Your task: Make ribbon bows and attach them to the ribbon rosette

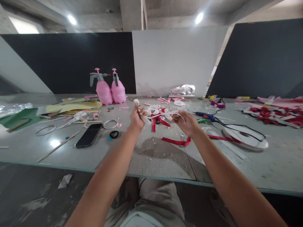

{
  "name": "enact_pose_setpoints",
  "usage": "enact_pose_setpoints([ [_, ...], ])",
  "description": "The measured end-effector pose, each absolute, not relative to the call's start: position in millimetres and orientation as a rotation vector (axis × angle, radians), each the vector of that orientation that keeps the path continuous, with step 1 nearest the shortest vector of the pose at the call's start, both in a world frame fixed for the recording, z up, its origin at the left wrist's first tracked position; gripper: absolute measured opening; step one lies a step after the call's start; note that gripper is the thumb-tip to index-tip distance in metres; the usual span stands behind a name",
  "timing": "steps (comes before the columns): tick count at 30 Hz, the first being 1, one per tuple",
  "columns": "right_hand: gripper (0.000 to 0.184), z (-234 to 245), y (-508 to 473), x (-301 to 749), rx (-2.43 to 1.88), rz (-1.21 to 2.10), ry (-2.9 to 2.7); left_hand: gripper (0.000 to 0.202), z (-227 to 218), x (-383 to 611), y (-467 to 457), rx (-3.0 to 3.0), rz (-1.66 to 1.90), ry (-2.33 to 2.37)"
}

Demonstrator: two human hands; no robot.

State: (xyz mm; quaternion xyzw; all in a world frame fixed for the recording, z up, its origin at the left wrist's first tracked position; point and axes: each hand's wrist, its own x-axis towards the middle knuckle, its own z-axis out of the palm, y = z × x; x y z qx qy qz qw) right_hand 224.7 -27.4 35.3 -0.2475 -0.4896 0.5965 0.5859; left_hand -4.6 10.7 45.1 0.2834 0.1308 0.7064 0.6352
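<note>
White ribbon (170,113) stretches between my two hands above the table. My left hand (137,117) is closed, its fingers pinching one part of the ribbon, with a white bit showing above the fingertips. My right hand (186,122) grips the other part, and a thin strand hangs by its fingers. Just beyond and between the hands lies a heap of red and white ribbon pieces (157,121), partly hidden by the held ribbon. Nearer to me, a loose red ribbon (175,142) curls on the tabletop beside my right wrist.
A phone (89,135) and a pair of scissors (77,117) lie left. Two pink spray bottles (104,92) stand behind. Right are a ribbon spool (251,142), a blue glue gun (205,116) with its cord, and a red and white ribbon pile (276,116). The table edge (165,179) runs in front.
</note>
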Motion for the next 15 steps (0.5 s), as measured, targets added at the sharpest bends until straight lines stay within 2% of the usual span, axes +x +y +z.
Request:
enact_pose_setpoints([
  [4,0.024,37,-33,220,-0.621,1.445,-1.246,0.037,48,17,-3,0.767,1.437,0.379],
  [6,0.029,35,-35,215,-0.683,1.479,-1.261,0.035,48,23,-7,0.801,1.405,0.364],
  [11,0.052,28,-39,206,-0.813,1.670,-1.446,0.026,48,27,-11,0.856,1.349,0.309],
  [13,0.053,25,-41,203,-0.844,1.717,-1.543,0.022,49,27,-12,0.861,1.342,0.322],
  [15,0.046,22,-43,198,-0.844,1.711,-1.605,0.019,49,28,-13,0.854,1.348,0.320],
])
